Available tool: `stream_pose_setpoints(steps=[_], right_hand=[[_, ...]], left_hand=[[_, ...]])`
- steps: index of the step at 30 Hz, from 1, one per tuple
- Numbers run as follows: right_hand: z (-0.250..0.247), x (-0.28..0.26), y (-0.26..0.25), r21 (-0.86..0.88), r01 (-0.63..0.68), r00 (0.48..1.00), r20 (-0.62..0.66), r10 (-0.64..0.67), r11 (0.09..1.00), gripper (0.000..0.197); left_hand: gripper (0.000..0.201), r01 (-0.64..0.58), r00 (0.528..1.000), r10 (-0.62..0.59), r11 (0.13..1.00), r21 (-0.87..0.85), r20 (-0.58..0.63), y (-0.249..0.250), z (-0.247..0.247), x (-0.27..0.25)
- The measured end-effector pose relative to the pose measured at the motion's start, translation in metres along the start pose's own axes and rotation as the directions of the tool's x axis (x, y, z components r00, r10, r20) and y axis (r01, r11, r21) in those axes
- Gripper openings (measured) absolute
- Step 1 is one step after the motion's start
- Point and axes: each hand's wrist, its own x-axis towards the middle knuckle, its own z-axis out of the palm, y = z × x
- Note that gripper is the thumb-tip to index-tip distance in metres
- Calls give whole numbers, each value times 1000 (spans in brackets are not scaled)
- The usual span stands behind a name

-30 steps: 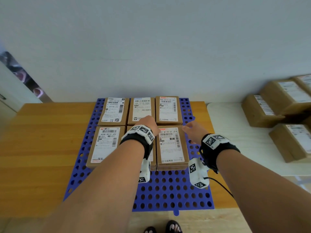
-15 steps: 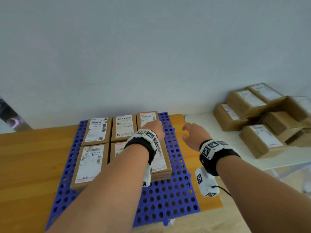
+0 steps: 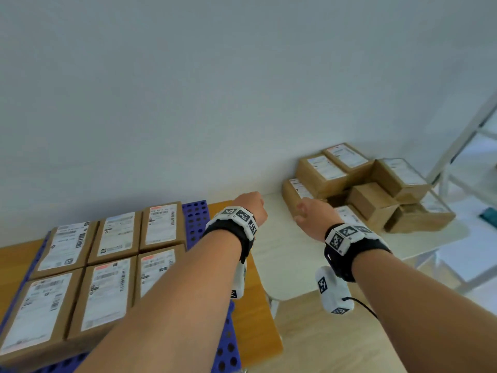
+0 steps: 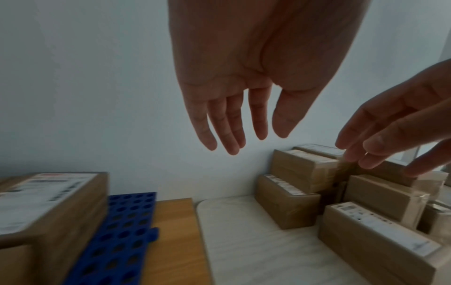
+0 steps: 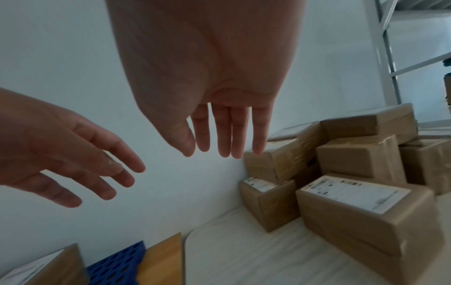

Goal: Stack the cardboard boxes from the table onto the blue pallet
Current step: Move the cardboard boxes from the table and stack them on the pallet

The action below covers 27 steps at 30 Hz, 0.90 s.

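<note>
Several labelled cardboard boxes lie flat in two rows on the blue pallet at the left. A loose pile of cardboard boxes sits on the white table at the right. My left hand hangs in the air past the pallet's right edge, fingers straight and empty. My right hand is over the white table, just short of the nearest box, fingers straight and holding nothing.
The pallet lies on a wooden table that butts against the white table. A plain wall runs behind both. A white metal shelf frame stands at the far right. Light wood floor shows below.
Both hands have left the boxes on the pallet and swung right toward the pile on the white table. The head view has turned right with them.
</note>
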Motion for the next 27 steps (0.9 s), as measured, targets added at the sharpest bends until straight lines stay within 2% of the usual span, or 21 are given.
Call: stream_pose_setpoints(steps=[3,8,12,17,22,27], right_hand=[[-23,6,43,-3,0,1000,2,0,1000,37],[-51,18,113,18,18,1000,-20,-18,1000,34],[-64,31,158,28,17,1000,-24,-16,999,34],[-79,56,191,31,19,1000,-13,-18,999,33],[-86,90,201,80,36,999,-23,-34,996,33],[-86,134,208,93,38,999,-10,-37,995,34]], left_hand=[[32,4,1000,-4,1000,-8,-29,46,11,17],[34,24,999,-27,998,-65,-42,119,33,46],[32,40,998,-45,995,-92,-52,159,55,66],[39,81,995,-87,988,-130,-43,186,67,90],[27,111,992,-117,984,-136,-37,192,68,123],[30,151,986,-160,972,-179,-37,192,65,171]])
